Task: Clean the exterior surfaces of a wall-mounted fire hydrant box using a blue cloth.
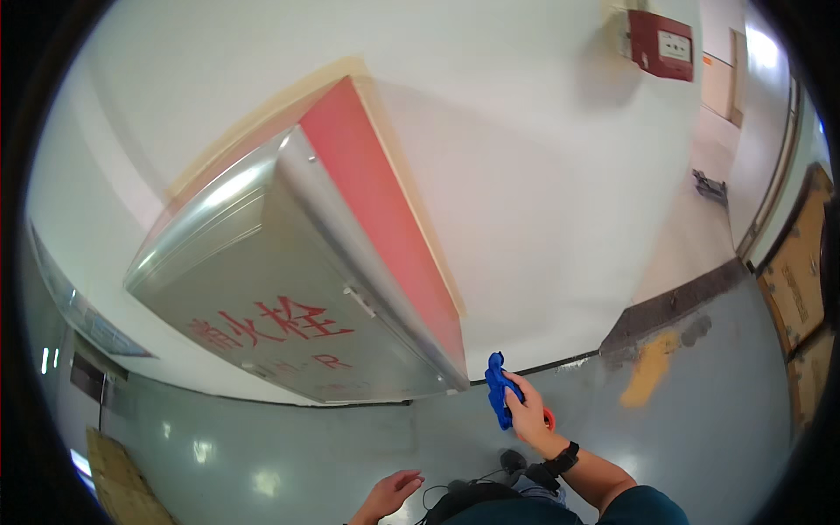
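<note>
My right hand [527, 411] reaches forward, its fingers closed around a crumpled blue cloth [499, 391]. A red, rounded thing [549, 418] shows partly behind that hand; I cannot tell whether the hand touches it. At the lower edge, my left hand [394, 494] is low and empty, fingers stretched out. Ahead and to the left, a metal-fronted fire hydrant cabinet [289, 262] with red lettering and red sides [376, 184] juts from the white wall [525, 175]. The blue cloth is just right of the cabinet's lower corner in the picture, apart from it.
A dark red alarm call box [661, 45] is mounted high on the wall at right. Beyond the wall's corner lies a doorway with a dark object [710, 187] on its floor. Brown boards [794, 280] stand at far right. The grey floor [289, 446] has a yellow patch [650, 367].
</note>
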The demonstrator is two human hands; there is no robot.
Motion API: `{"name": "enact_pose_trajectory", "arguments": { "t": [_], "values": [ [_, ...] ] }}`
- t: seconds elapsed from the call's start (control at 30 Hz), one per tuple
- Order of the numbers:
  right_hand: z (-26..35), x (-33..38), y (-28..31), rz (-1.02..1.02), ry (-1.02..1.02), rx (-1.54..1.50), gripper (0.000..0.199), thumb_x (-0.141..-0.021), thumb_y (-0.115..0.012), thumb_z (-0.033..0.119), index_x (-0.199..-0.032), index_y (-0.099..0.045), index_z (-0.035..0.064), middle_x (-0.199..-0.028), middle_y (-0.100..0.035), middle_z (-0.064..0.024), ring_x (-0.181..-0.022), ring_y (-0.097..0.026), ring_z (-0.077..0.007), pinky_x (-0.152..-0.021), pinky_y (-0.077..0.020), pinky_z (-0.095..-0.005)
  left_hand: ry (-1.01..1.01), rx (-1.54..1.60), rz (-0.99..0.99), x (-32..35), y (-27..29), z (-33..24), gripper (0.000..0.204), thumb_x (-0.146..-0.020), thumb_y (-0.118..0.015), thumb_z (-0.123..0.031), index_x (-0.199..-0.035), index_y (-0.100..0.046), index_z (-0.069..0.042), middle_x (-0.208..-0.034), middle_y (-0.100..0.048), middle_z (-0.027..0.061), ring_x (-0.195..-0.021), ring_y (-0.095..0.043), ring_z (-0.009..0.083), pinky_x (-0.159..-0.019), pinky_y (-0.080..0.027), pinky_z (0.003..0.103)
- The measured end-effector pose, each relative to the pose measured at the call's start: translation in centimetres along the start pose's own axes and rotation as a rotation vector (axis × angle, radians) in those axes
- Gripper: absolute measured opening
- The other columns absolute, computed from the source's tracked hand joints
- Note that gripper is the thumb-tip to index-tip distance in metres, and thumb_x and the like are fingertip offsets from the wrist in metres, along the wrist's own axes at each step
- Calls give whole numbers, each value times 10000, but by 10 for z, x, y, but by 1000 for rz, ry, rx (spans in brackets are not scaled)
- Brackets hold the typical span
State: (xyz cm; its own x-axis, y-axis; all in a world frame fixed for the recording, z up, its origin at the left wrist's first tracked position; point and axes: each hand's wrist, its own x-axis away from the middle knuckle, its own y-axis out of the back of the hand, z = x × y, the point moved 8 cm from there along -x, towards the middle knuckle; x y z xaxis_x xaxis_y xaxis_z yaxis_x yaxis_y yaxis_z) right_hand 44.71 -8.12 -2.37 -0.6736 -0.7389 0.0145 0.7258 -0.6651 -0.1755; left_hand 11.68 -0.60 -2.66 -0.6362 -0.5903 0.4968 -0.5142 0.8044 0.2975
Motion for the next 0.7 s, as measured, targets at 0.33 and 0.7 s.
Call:
{"name": "enact_pose_trajectory", "arguments": {
  "t": [0.33, 0.7],
  "values": [
    [53, 71, -91, 348, 441, 311, 322, -854, -635, 91, -1167, -617, 17, -1039, -633, -209, -877, -630, -336, -764, -511, -363, -107, 51, 52, 9, -13, -4, 507, -956, -599, -366, -1320, -529, -20, -1209, -654, 106, -1105, -624, 208, -945, -472, 318],
    [32, 159, -257, 693, 793, 647, 509, -733, -760, 160, -1218, -620, 90, -1179, -599, -185, -1024, -589, -376, -871, -504, -436, -294, 366, -74, 63, 36, 17, 572, -994, -555, -310, -1402, -328, 21, -1185, -577, 109, -1089, -549, 146, -960, -457, 318]
  ]
}}
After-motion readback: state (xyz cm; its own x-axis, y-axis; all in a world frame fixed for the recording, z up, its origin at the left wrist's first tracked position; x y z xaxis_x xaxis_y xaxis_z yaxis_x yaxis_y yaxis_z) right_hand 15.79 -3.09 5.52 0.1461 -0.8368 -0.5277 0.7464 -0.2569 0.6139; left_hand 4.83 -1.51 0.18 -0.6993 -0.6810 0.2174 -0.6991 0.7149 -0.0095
